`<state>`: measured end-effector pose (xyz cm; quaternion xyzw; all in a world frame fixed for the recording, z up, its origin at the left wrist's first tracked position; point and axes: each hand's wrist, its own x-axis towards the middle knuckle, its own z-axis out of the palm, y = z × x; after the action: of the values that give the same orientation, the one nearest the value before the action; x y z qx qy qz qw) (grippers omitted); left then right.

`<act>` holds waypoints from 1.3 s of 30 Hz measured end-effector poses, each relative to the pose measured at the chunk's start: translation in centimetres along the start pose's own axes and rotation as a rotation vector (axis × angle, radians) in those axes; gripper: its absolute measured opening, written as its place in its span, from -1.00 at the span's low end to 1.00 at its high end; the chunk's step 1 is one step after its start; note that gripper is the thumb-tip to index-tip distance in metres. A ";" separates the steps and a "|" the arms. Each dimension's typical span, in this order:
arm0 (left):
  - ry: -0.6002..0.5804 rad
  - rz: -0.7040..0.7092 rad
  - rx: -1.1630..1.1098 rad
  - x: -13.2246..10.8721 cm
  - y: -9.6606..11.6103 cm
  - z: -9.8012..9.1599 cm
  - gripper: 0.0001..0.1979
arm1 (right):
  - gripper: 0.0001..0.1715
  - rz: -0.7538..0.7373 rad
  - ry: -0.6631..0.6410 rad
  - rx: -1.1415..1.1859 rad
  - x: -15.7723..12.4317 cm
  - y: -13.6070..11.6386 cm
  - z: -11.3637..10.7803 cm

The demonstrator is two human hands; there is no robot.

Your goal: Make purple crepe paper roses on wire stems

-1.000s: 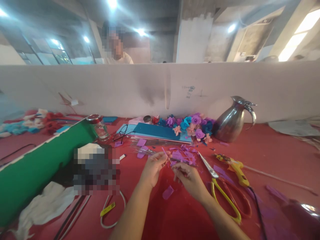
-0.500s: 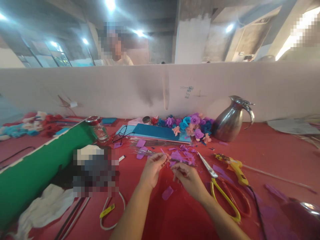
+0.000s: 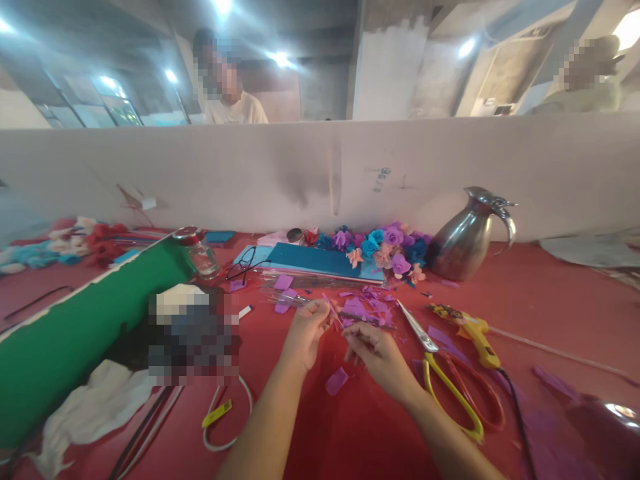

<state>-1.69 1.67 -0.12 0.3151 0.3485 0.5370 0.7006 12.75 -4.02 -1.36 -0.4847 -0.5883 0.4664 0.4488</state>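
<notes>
Near the middle of a red table (image 3: 550,300), two bare hands meet over purple paper scraps (image 3: 361,309). The left hand (image 3: 305,333) pinches a thin pink stick (image 3: 330,309) between thumb and fingertips. The right hand (image 3: 379,357), fingers curled together, pinches the stick's near end. Just to the right lie yellow-handled scissors (image 3: 453,393) and a yellow glue gun (image 3: 473,333). Farther back sit paper flowers (image 3: 387,245) and a steel jug (image 3: 463,237).

A polished metal jug (image 3: 463,243) gleams beside matt purple paper scraps (image 3: 363,310) on a red cloth-covered tabletop (image 3: 525,300); plastic-handled scissors (image 3: 445,373) nearby.
</notes>
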 end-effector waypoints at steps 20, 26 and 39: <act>-0.047 -0.013 0.055 -0.1 -0.2 0.0 -0.75 | -0.69 -0.014 -0.026 0.025 0.0 0.2 -0.2; -0.020 0.000 0.050 -0.2 -0.3 0.2 -0.77 | -0.69 -0.011 -0.023 0.056 0.0 0.2 0.0; 0.016 -0.009 0.051 -0.4 -0.3 0.5 -0.76 | -0.74 -0.014 0.013 -0.006 0.0 0.1 0.1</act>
<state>-1.20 1.20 -0.04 0.3270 0.3694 0.5272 0.6919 12.68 -3.99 -1.48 -0.4848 -0.5903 0.4582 0.4545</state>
